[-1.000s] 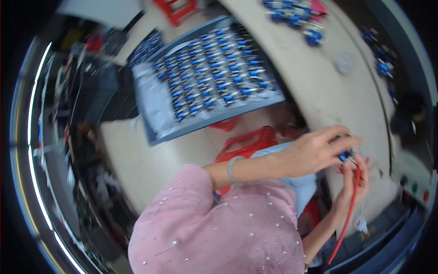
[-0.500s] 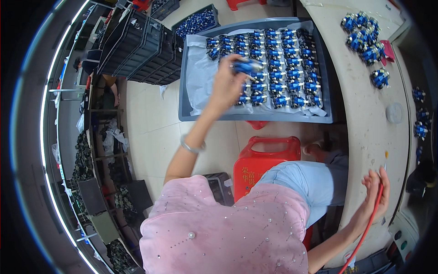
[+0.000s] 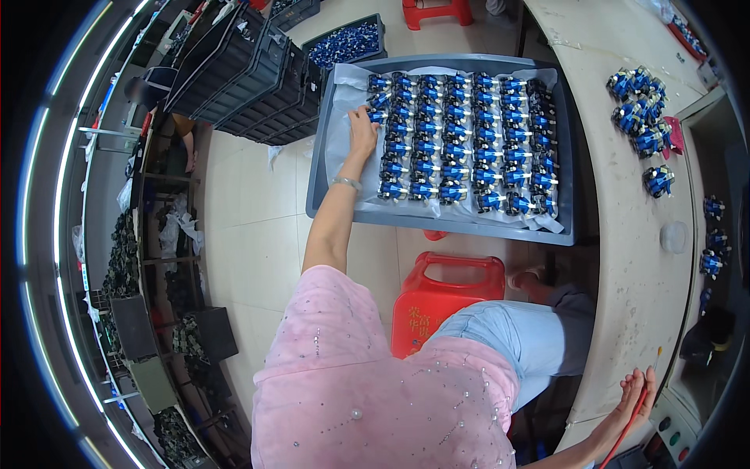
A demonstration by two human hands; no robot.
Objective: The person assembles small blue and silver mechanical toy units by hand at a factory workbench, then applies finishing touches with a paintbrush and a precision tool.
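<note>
My left hand [image 3: 362,133] reaches to the left edge of the rows in a grey tray [image 3: 311,184], its fingers closed around a small blue-and-black toy figure [image 3: 377,116]. The hand partly hides this figure, which sits at the lined tray surface below the end of the leftmost row. Several rows of like blue figures [image 3: 455,130] lie on white paper [image 3: 349,90] in the tray. Over the bench at the lower right, my right hand [image 3: 637,393] grips a thin brush with a red handle [image 3: 625,430]; its yellowish tip points away from me.
Blue figures [image 3: 642,109] cluster on the white bench [image 3: 617,273], near a small clear round container [image 3: 673,237]. Dark crates [image 3: 242,78] are stacked left of the tray, beside a bin of blue parts [image 3: 344,48]. A red stool [image 3: 414,309] stands close to me.
My left hand has moved left and down with the toy figure, from above the rows to the leftmost row. The view has shifted; my right hand still grips the brush.
</note>
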